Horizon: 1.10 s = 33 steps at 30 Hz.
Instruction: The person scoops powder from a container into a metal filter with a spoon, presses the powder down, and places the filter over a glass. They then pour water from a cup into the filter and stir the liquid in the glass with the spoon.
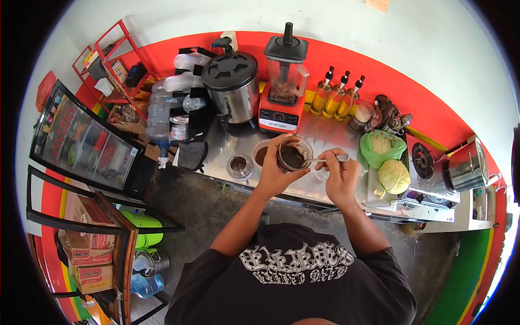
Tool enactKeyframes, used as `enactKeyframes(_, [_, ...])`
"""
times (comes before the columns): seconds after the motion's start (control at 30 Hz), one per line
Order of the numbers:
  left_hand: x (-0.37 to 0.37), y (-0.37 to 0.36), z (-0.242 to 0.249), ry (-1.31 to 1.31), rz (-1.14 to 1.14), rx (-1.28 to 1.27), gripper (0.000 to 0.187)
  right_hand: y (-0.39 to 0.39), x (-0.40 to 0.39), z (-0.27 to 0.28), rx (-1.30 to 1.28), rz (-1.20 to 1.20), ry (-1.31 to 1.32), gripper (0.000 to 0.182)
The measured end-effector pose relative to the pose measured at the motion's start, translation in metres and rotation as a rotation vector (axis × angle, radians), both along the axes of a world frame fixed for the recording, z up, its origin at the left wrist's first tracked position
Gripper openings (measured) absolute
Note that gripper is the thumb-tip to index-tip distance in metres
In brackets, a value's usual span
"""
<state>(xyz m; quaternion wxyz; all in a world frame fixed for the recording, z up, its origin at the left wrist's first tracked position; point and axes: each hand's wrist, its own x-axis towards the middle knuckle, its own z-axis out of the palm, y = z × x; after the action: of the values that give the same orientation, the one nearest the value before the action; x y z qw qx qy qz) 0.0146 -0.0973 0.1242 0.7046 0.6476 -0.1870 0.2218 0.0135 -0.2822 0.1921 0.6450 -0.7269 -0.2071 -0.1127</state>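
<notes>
My left hand (274, 174) is wrapped round a clear glass (304, 145) tilted toward me, with something dark brown in its bottom. In my right hand (342, 177) is a metal spoon (342, 157), gripped by the handle. The spoon's far end reaches the glass's rim; its tip is hard to make out. A small clear cup or glass (322, 174) stands on the counter, partly behind my right hand. Partly hidden by my left hand is a container of brown powder (261, 155). To its left stands a metal-and-glass cup (239, 167) with dark residue inside.
Along the back of the steel counter (222, 146) stand a large metal dispenser (232, 97), a red blender (280, 116) and several oil-coloured bottles (335, 102). At right are a green bag (382, 149), a cabbage (394, 176) and a stove (422, 162) with a pot (468, 165).
</notes>
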Motion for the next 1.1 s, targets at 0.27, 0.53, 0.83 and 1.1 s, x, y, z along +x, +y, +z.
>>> enactKeyframes(0.27, [0.004,0.004,-0.007,0.039,0.006,0.003,0.095,0.001,0.009,-0.021,0.441,-0.108,0.258,0.03])
enactKeyframes(0.53, [0.008,0.004,-0.001,0.033,-0.048,-0.042,0.099,-0.006,0.014,-0.012,0.362,-0.075,0.099,0.035])
enactKeyframes(0.83, [0.005,0.01,0.002,-0.021,-0.055,-0.017,0.098,-0.021,0.018,0.039,-0.429,0.2,-0.697,0.021])
enactKeyframes(1.1, [0.002,0.006,-0.003,0.017,-0.035,-0.035,0.1,-0.016,0.014,0.021,-0.349,0.173,-0.371,0.008])
